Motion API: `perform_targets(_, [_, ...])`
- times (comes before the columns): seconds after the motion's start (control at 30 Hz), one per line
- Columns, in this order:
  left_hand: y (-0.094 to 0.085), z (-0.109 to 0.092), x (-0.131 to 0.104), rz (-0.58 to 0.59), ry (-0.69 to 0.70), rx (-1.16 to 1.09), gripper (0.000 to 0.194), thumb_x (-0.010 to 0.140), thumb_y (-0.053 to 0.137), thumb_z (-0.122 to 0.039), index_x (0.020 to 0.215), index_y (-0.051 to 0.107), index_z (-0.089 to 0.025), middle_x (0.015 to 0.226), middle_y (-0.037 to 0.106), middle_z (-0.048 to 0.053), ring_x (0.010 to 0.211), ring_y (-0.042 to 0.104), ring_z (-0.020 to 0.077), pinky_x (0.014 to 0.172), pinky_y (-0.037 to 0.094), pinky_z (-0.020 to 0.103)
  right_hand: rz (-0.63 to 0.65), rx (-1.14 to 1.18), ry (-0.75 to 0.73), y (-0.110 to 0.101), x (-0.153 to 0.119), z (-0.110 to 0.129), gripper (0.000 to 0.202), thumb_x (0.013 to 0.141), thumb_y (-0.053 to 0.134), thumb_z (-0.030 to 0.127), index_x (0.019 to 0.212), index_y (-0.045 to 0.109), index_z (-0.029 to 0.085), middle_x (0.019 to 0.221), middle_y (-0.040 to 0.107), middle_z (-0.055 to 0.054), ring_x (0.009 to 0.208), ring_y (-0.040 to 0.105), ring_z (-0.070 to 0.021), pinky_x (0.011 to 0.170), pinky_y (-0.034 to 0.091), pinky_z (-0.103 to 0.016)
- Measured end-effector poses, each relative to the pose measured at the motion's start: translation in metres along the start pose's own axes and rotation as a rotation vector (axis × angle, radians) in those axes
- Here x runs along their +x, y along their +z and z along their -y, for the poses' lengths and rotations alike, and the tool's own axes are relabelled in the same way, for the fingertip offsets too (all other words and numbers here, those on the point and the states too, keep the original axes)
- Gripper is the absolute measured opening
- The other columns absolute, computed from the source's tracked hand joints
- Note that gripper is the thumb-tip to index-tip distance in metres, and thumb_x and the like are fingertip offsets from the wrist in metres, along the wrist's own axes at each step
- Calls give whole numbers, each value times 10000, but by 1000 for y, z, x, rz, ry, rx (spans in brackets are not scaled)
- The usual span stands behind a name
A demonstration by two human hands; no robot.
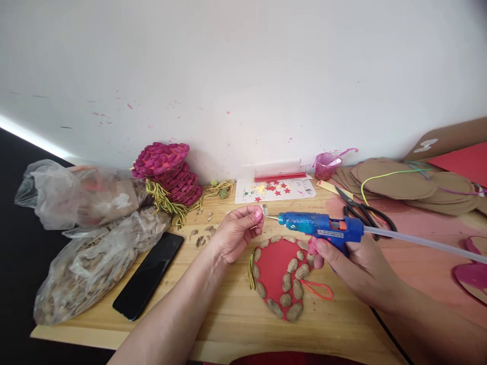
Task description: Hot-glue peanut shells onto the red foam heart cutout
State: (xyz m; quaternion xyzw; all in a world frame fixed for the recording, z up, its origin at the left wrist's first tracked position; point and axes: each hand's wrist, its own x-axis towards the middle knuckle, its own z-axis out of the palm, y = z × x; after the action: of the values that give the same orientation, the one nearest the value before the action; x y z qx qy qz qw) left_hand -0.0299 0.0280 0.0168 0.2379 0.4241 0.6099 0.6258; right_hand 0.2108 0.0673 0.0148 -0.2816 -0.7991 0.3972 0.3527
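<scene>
A blue hot glue gun [319, 225] is gripped in my right hand [353, 263], its metal nozzle pointing left and a long clear glue stick out of its back. Between thumb and fingertips my left hand [243, 228] pinches a small pale piece, apparently a peanut shell [265, 208], right at the nozzle tip. Below both hands lies a red round cutout [270, 274], with peanut shells [294, 311] along its rim and several more across its right side. An orange loop of cord [321, 290] sticks out on the right, and a yellow-green yarn tassel [251, 271] on the left.
At left are a black phone [148, 276], plastic bags [99, 263] and a stack of magenta pieces [163, 162]. Behind lies a paper with foil stars [243, 195]. Rightward are a pink cup [327, 165], scissors [361, 208] and cardboard discs [391, 180]. A black cord [388, 332] trails at front right.
</scene>
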Motion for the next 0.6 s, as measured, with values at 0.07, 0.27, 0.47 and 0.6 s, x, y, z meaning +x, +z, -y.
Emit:
perform_targets(0.07, [0,0,0,2,1,4,286,613,918,-266,743,704,-128,647,614,-4,557,539,59,553,462,166,-1,-23,-11,0,0,0,254,972,533,340,775,626,209,671,650,-23,603,629,-171,594,509,-303])
perform_targets(0.27, [-1,1,0,28,9,11,266,635,904,-265,740,698,-133,643,607,-9,552,533,58,556,458,167,-1,-67,-25,-1,1,0,271,979,515,337,754,607,217,630,626,-7,612,623,-171,594,497,-298])
perform_targets(0.47, [-1,1,0,26,6,14,267,639,901,-268,742,696,-132,652,609,-4,559,536,61,561,461,166,2,-47,-17,-1,0,0,227,986,503,298,791,593,222,668,633,-2,641,629,-158,613,508,-287])
perform_targets(0.6, [-2,0,0,26,7,10,265,644,898,-264,749,695,-129,655,610,-1,561,533,62,560,458,168,7,17,5,0,1,3,230,984,507,293,785,594,217,673,633,-4,623,645,-147,586,525,-264])
